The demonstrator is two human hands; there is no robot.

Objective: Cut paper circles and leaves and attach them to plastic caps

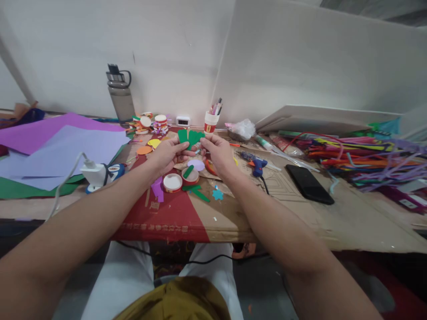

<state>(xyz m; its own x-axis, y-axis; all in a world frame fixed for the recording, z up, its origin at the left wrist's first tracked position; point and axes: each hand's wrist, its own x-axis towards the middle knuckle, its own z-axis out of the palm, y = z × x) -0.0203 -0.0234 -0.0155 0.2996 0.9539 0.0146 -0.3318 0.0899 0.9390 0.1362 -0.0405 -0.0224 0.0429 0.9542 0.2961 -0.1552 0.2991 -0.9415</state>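
Observation:
Between my two hands, above the worktable, is a green cut-out piece (pixel 191 138) with a lobed edge, like a leaf shape in felt or foam. My left hand (pixel 170 153) pinches its left side, and my right hand (pixel 216 153) pinches its right side. Just below lie a small round white-lined cup (pixel 172 182) and a second cup (pixel 190 176) with a green strip across it. More green strips (pixel 199 193), a blue star-shaped cut-out (pixel 217 193), a purple piece (pixel 158 189) and a lilac oval (pixel 195 165) rest around them.
To the right are a blue glue gun (pixel 258 166), a black phone (pixel 309 184) and a heap of coloured pipe cleaners (pixel 353 160). Purple sheets (pixel 66 146), a charger (pixel 95 172) and a water bottle (pixel 120 98) stand or lie left. A pen cup (pixel 211 122) is behind.

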